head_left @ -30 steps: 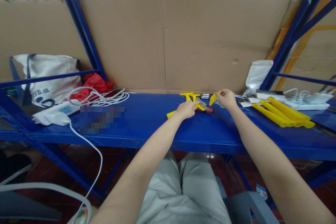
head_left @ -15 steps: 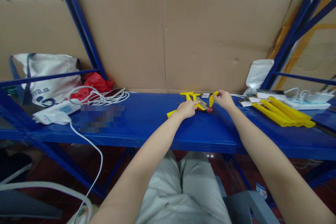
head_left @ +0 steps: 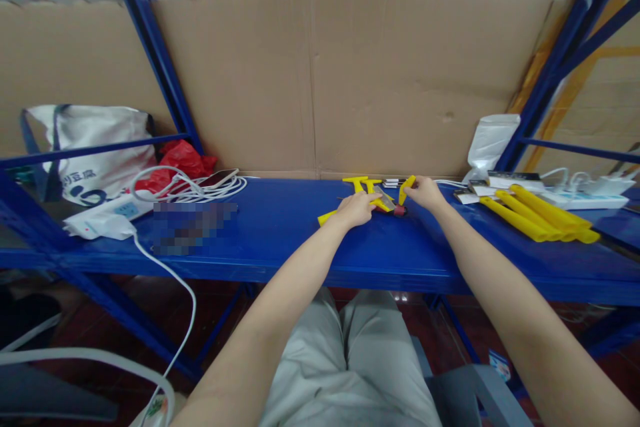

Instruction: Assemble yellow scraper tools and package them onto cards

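Note:
My left hand [head_left: 356,209] is closed around a yellow-handled scraper [head_left: 327,217] lying low over the blue shelf. Its flat grey blade part points right, past my fingers. In a pinch, my right hand [head_left: 425,192] holds a small yellow plastic piece [head_left: 407,188] upright, just right of the blade. A small dark red object [head_left: 400,211] sits below that piece, partly hidden; I cannot make out its kind. Behind my left hand are yellow T-shaped pieces [head_left: 355,181], with a few small white-and-dark items [head_left: 393,183] beside them.
Several yellow tube-like handles [head_left: 550,217] and small boxes [head_left: 515,180] lie at right, near a white power strip [head_left: 585,199]. At left are another power strip [head_left: 120,208], coiled white cables [head_left: 215,187], a red bag [head_left: 183,159] and a tote bag [head_left: 100,147]. Cardboard [head_left: 390,80] stands behind.
Both hands stay nearly in place. The yellow piece in my right hand has shifted and tilted very slightly; the grips look the same.

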{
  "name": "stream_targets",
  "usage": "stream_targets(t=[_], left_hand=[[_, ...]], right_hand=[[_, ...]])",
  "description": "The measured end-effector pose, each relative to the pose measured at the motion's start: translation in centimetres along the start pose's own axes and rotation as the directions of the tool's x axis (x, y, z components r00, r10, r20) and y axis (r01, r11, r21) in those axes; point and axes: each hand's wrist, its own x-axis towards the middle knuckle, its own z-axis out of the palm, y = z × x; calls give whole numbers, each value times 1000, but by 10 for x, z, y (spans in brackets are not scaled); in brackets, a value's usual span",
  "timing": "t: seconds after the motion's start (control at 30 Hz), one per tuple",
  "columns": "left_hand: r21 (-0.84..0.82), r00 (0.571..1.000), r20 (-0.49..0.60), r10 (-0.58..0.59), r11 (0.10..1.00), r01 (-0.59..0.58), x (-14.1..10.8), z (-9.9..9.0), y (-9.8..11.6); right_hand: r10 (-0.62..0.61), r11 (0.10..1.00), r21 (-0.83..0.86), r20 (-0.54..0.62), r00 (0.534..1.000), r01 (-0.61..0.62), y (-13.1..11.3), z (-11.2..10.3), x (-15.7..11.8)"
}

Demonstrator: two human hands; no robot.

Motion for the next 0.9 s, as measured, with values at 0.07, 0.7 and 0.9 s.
stream_targets(t=[0.07, 0.7, 0.9], left_hand=[[-6, 1000, -5, 6, 1000, -6, 0, 0, 0], [-52, 999, -21, 28, 998, -29, -1, 0, -1], [-46, 999, -32, -9, 999, 7, -2, -1, 0]], right_hand=[[-4, 1000, 21, 30, 1000, 3, 0, 0, 0], [280, 691, 674, 83, 956, -261, -22, -20, -4], [240, 558, 775, 190, 952, -296, -26, -22, -7]])
